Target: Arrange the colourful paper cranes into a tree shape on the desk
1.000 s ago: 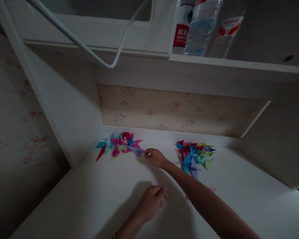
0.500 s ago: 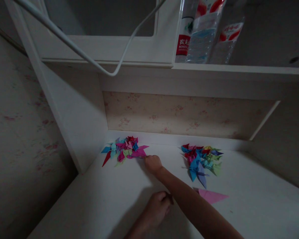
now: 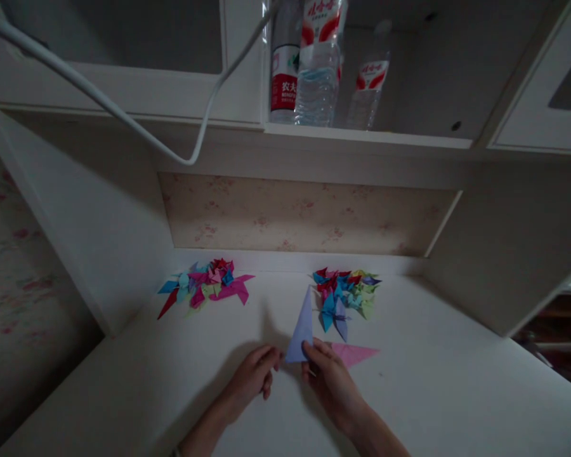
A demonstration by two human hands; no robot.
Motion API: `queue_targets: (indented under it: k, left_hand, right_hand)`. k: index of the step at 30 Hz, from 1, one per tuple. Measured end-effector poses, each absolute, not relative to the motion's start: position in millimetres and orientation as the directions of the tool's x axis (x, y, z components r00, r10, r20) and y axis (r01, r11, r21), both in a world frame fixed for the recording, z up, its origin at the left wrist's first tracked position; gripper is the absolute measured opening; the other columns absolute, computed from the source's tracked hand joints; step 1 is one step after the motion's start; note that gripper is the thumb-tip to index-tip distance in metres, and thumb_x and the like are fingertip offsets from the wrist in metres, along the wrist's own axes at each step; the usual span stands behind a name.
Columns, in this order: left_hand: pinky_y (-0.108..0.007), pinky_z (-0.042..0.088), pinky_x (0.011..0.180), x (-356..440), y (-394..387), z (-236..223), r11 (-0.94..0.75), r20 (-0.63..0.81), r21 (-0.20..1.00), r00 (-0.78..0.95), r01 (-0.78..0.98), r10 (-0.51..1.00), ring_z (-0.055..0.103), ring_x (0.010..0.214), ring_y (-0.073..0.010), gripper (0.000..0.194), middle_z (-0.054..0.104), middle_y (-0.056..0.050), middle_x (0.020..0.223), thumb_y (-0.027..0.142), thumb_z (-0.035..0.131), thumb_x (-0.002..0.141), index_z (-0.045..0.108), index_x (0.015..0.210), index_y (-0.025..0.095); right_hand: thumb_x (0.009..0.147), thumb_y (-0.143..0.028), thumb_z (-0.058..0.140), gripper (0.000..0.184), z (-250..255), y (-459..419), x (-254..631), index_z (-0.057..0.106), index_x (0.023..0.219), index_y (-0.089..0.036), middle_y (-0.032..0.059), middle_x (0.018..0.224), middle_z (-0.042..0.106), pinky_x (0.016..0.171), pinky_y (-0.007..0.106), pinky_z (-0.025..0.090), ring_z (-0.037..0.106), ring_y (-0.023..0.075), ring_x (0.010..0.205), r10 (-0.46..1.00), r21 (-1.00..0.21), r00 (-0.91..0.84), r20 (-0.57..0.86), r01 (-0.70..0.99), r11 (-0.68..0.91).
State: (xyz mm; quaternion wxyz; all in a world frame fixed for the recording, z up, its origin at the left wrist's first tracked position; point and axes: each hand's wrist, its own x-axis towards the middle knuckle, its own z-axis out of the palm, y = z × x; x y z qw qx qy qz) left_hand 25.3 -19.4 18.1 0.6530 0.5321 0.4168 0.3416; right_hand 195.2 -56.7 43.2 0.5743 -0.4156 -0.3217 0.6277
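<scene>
A folded lilac piece of paper point(image 3: 301, 333), a tall narrow triangle, points up and away from me. My right hand point(image 3: 330, 377) pinches its lower right part, thumb on top and fingers behind. Beside its lower left corner is my left hand point(image 3: 253, 376), with curled fingers and nothing visible in them; whether the fingertips touch the corner I cannot tell. A pink folded paper point(image 3: 354, 353) lies on the table point(image 3: 181, 387), partly behind my right hand. Folded paper cranes in mixed colours form a left pile point(image 3: 214, 282) and a right pile point(image 3: 345, 295) farther back.
A white shelf unit point(image 3: 371, 136) overhangs the back of the table, with several plastic bottles point(image 3: 316, 86) on it. A white cable point(image 3: 137, 130) hangs in front at upper left. Side panels point(image 3: 476, 241) bound the table at left and right.
My right hand has come back from the left pile toward me and now holds the lilac paper upright. My left hand stays low, near it. The view has shifted to the right.
</scene>
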Motion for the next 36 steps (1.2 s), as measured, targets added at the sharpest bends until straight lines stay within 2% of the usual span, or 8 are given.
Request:
queue_targets:
  k: [8, 14, 19, 22, 25, 28, 32, 36]
  left_hand:
    - [-0.017, 0.029, 0.037, 24.6, -26.5, 17.3, 0.149, -0.162, 0.987, 0.428, 0.062, 0.889, 0.032, 0.036, -0.0057, 0.042, 0.040, 0.009, 0.043, 0.056, 0.050, 0.083, 0.059, 0.077, 0.015]
    - [-0.017, 0.026, 0.034, 24.8, -28.8, 19.8, 0.069, -0.113, 0.990, 0.381, 0.126, 0.918, 0.032, 0.034, -0.0042, 0.042, 0.041, 0.008, 0.044, 0.053, 0.058, 0.079, 0.059, 0.065, 0.014]
    - [-0.019, 0.031, 0.034, 21.0, -28.9, 17.3, 0.052, -0.073, 0.994, 0.222, 0.099, 0.972, 0.043, 0.036, -0.0041, 0.050, 0.068, -0.005, 0.085, 0.054, 0.055, 0.081, 0.067, 0.108, 0.015]
    - [-0.020, 0.040, 0.039, 20.0, -30.8, 17.1, 0.000, -0.038, 0.987, 0.239, 0.159, 0.970, 0.054, 0.048, -0.0104, 0.054, 0.070, -0.008, 0.086, 0.051, 0.056, 0.082, 0.063, 0.122, 0.016]
    - [-0.021, 0.044, 0.044, 20.8, -34.8, 20.4, -0.124, 0.042, 0.962, 0.318, 0.243, 0.947, 0.059, 0.060, -0.0144, 0.047, 0.070, -0.009, 0.094, 0.045, 0.056, 0.083, 0.063, 0.123, 0.021]
    - [-0.022, 0.048, 0.050, 21.8, -39.4, 24.1, -0.195, 0.084, 0.942, 0.373, 0.272, 0.924, 0.061, 0.068, -0.0160, 0.042, 0.066, -0.010, 0.113, 0.041, 0.056, 0.084, 0.063, 0.123, 0.026]
    - [-0.022, 0.047, 0.050, 21.1, -38.8, 21.7, -0.156, 0.075, 0.967, 0.361, 0.203, 0.930, 0.061, 0.068, -0.0156, 0.043, 0.065, -0.010, 0.115, 0.038, 0.057, 0.082, 0.063, 0.122, 0.024]
    - [-0.020, 0.035, 0.042, 17.2, -32.5, 16.6, -0.079, 0.057, 0.991, 0.189, 0.110, 0.980, 0.046, 0.048, -0.0080, 0.044, 0.068, -0.007, 0.089, 0.045, 0.054, 0.083, 0.065, 0.114, 0.016]
  right_hand:
    - [0.065, -0.044, 0.079, 0.036, 11.7, -65.1, 193.0, 0.059, 0.074, -0.016, -0.0068, 0.055, 0.051, 0.036, 0.018, 0.032, 0.046, 0.0050, 0.034, 0.989, -0.877, 0.061, -0.133, -0.472, -0.089]
    - [0.069, -0.041, 0.078, 0.035, 9.5, -64.6, 189.6, 0.062, 0.086, -0.015, -0.0026, 0.067, 0.059, 0.042, 0.018, 0.038, 0.051, 0.0053, 0.043, 0.989, -0.870, -0.002, -0.145, -0.476, -0.129]
    - [0.066, -0.043, 0.079, 0.055, 15.0, -66.7, 196.8, 0.056, 0.111, -0.023, 0.0012, 0.094, 0.065, 0.041, 0.022, 0.041, 0.055, 0.0071, 0.042, 0.982, -0.837, 0.049, -0.182, -0.532, -0.129]
    - [0.068, -0.046, 0.076, 0.059, 15.4, -68.0, 194.5, 0.052, 0.117, -0.023, 0.0072, 0.106, 0.065, 0.037, 0.023, 0.040, 0.056, 0.0083, 0.039, 0.984, -0.839, -0.030, -0.174, -0.519, -0.164]
    - [0.072, -0.051, 0.072, 0.045, 10.8, -67.6, 188.6, 0.060, 0.096, -0.015, 0.0057, 0.080, 0.070, 0.035, 0.021, 0.037, 0.054, 0.0090, 0.035, 0.987, -0.854, -0.056, -0.151, -0.495, -0.159]
    - [0.074, -0.055, 0.068, 0.042, 4.6, -65.3, 185.8, 0.060, 0.078, -0.013, -0.0020, 0.045, 0.056, 0.034, 0.019, 0.032, 0.049, 0.0098, 0.031, 0.987, -0.872, -0.017, -0.160, -0.466, -0.150]
    - [0.076, -0.054, 0.066, 0.041, 0.7, -62.2, 188.4, 0.061, 0.073, -0.013, -0.0031, 0.043, 0.054, 0.035, 0.018, 0.026, 0.044, 0.0064, 0.030, 0.985, -0.881, 0.057, -0.166, -0.457, -0.122]
    - [0.076, -0.053, 0.066, 0.040, 0.2, -61.8, 189.5, 0.058, 0.067, -0.014, -0.0037, 0.046, 0.054, 0.034, 0.019, 0.023, 0.042, 0.0053, 0.029, 0.983, -0.873, 0.064, -0.173, -0.473, -0.122]
